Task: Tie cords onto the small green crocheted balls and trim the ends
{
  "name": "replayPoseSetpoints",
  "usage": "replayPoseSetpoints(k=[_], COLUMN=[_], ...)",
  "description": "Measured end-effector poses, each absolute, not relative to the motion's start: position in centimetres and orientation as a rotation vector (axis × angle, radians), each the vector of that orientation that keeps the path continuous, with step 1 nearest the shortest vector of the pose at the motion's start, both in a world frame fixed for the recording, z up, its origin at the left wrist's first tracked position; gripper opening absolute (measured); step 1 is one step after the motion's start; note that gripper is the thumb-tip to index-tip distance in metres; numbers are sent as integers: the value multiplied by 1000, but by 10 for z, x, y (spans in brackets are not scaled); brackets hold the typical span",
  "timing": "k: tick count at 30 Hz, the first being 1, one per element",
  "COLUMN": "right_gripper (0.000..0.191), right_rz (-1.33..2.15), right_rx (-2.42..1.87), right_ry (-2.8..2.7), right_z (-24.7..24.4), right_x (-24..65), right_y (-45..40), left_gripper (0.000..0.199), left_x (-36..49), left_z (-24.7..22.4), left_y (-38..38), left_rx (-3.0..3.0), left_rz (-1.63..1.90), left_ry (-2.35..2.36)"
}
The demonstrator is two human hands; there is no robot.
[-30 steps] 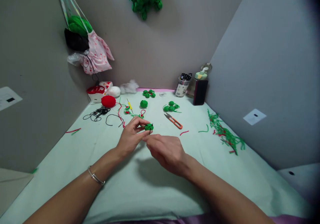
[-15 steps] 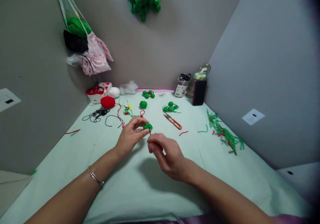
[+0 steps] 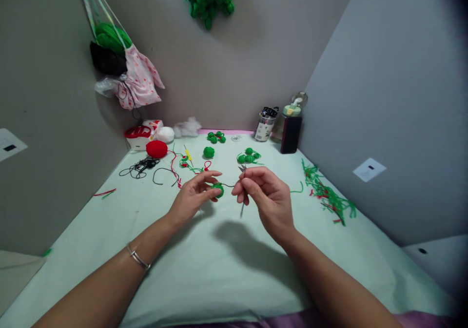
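My left hand pinches a small green yarn ball between thumb and fingers, above the middle of the table. A dark strand runs from the ball to my right hand. The fingers of that hand are closed on a thin needle-like tool pointing down. Just behind my right fingers show the blade tips of the snips; their handle is hidden. Beyond my hands lie a round green ball and a cluster of green balls.
Black cord, a red yarn ball and a yellow-handled hook lie at the left. Green and red yarn scraps cover the right side. A pen cup and a dark phone stand at the back right.
My right hand has moved right and up from the green ball, with the dark strand now stretched between them. It now covers most of the snips. My left hand still holds the ball.
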State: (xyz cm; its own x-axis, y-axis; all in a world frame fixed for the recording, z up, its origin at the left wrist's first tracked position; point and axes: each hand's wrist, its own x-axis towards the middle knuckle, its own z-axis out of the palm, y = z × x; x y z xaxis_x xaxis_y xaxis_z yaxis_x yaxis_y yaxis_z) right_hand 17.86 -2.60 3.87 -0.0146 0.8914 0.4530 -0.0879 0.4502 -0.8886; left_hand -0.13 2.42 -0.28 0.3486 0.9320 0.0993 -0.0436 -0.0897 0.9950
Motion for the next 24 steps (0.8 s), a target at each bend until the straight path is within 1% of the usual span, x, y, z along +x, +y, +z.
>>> replayPoseSetpoints(k=[2, 6, 7, 12, 16, 21, 24], right_gripper=[8, 7, 6, 6, 9, 15, 17], right_rz=[953, 957, 939, 849, 858, 869, 914], right_rx=[-798, -790, -784, -811, -782, -728, -673], right_ry=[-1341, -1337, -1350, -1404, -1387, -1486, -1602], right_z=[37, 35, 35, 39, 40, 39, 38], right_x=[181, 184, 184, 184, 183, 179, 175], right_y=[-23, -19, -18, -19, -23, -30, -33], left_gripper=[46, 30, 28, 37, 29, 30, 26], left_x=[-2, -6, -8, -12, -8, -3, -3], left_z=[-1, 0, 0, 2, 0, -5, -1], left_y=[24, 25, 25, 26, 24, 19, 17], left_rx=[1366, 1398, 1411, 1452, 1491, 1502, 1534], left_rz=[1005, 963, 947, 890, 987, 1127, 1146], left_ry=[855, 840, 836, 752, 716, 720, 747])
